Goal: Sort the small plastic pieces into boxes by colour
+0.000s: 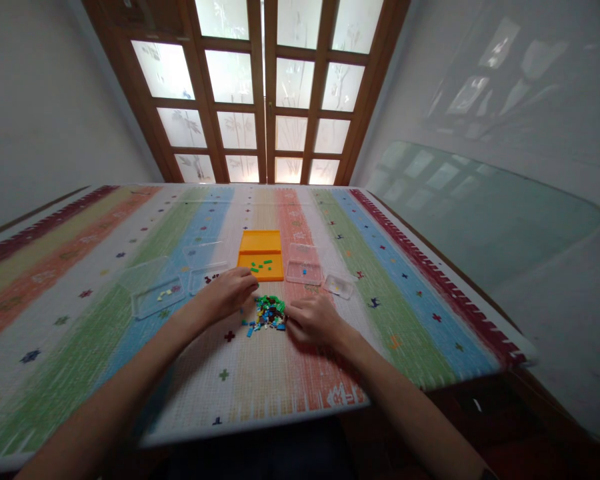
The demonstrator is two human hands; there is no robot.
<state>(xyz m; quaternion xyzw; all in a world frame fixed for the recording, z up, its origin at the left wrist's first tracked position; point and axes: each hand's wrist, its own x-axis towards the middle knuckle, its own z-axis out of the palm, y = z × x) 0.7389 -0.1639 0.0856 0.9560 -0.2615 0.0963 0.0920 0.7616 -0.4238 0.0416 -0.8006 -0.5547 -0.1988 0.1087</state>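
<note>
A heap of small building bricks point(270, 312), green, blue, dark red and pale, lies on the striped tablecloth between my hands. My left hand point(233, 290) hovers just beyond the heap's left side, thumb and fingers pinched together; whatever they hold is too small to make out. At the heap's right edge rests my right hand point(314, 319), its fingers curled in against the bricks, and the fingertips are partly hidden. Behind the heap an open orange case point(261, 241) has several green bricks point(261, 267) in its near half.
Left of the case stand two clear plastic boxes, one point(153, 309) with pale pieces and another point(193, 285) with dark red ones. On the right, a clear box point(300, 272) holds a blue brick, beside a smaller clear box point(339, 294). The table's front edge point(260, 421) runs below my forearms.
</note>
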